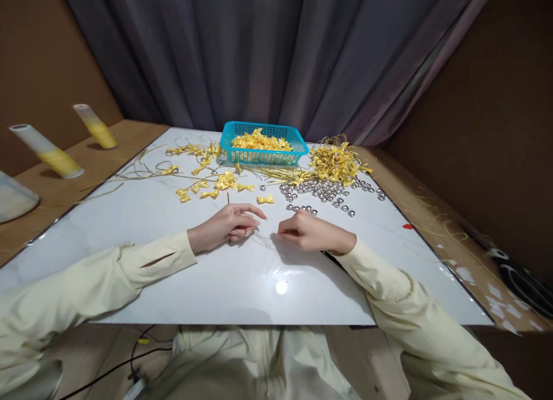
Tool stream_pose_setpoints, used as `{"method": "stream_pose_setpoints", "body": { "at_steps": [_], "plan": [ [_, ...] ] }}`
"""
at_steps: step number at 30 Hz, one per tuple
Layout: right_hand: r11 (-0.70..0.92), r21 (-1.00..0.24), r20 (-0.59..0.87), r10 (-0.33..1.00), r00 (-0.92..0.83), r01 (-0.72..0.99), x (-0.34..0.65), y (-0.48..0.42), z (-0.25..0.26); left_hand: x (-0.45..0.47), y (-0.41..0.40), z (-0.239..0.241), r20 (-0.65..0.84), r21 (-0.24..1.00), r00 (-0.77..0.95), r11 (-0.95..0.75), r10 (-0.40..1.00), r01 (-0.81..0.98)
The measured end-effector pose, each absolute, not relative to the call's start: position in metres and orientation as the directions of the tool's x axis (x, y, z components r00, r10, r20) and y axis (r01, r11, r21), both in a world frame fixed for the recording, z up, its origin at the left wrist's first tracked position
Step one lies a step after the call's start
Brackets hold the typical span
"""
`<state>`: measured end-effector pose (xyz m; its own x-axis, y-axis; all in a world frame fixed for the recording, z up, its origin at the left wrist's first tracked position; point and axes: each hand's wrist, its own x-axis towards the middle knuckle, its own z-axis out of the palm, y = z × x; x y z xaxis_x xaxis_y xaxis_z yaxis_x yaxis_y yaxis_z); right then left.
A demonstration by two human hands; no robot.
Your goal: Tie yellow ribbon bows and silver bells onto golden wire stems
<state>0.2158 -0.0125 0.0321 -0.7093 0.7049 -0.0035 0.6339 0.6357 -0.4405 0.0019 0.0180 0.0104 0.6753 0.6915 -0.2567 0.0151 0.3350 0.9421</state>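
Both my hands rest on the white tabletop (181, 273), close together near its middle. My left hand (228, 225) lies on its side with the index finger stretched right and the other fingers curled in. My right hand (307, 233) is closed in a loose pinch, knuckles up. A faint thin strand (264, 240) seems to run between the two hands; what each pinches is too small to name. A single yellow ribbon bow (265, 199) lies just beyond my fingertips. Silver beads (328, 192) are scattered beyond my right hand.
A blue mesh basket (263, 155) with yellow bows stands at the table's far edge. Loose bows and gold strands (203, 175) lie to its left, and a tangled pile of wired bows (337, 161) to its right. Two paper rolls (47, 152) stand on the wooden ledge at the left.
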Motion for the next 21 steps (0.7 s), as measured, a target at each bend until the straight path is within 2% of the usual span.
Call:
{"method": "stream_pose_setpoints", "body": {
  "at_steps": [21],
  "plan": [
    [0.649,-0.524,-0.049,0.623,-0.781,0.551,0.2237,-0.0132,0.0423,0.0003,0.0189,0.0118,-0.274,0.918,0.657,0.394,0.702,-0.039]
  ]
}}
